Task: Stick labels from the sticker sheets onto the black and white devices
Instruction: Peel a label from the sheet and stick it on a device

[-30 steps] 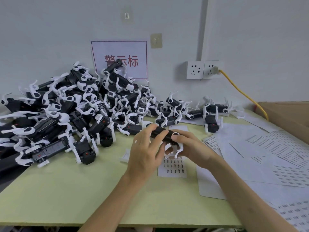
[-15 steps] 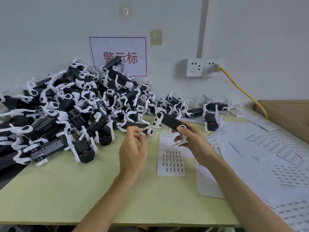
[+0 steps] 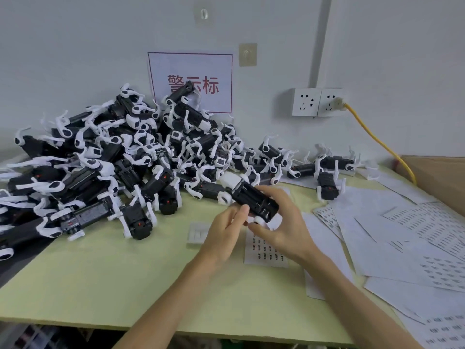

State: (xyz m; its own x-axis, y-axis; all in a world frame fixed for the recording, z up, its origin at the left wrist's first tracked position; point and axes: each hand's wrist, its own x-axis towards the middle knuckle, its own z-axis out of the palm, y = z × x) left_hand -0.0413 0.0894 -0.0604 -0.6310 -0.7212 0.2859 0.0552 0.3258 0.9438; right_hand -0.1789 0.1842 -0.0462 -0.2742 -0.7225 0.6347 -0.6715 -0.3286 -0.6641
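My right hand grips a black and white device from underneath and holds it tilted above the table, its white end pointing to the far left. My left hand reaches in from the left, its curled thumb and fingertips pinching the device's near edge. No label is visible between the fingers. A small sticker sheet with rows of dark labels lies flat on the table below both hands, partly hidden by my right wrist. A big heap of the same devices fills the left and back of the table.
Several more sticker sheets overlap across the right side. A cardboard box stands at the far right, with a yellow cable running to wall sockets. A small white piece lies left of my hands on the green tabletop.
My left hand let go of the device, drew back, then returned to its near edge. My right hand turned the device and lifted it toward the far left.
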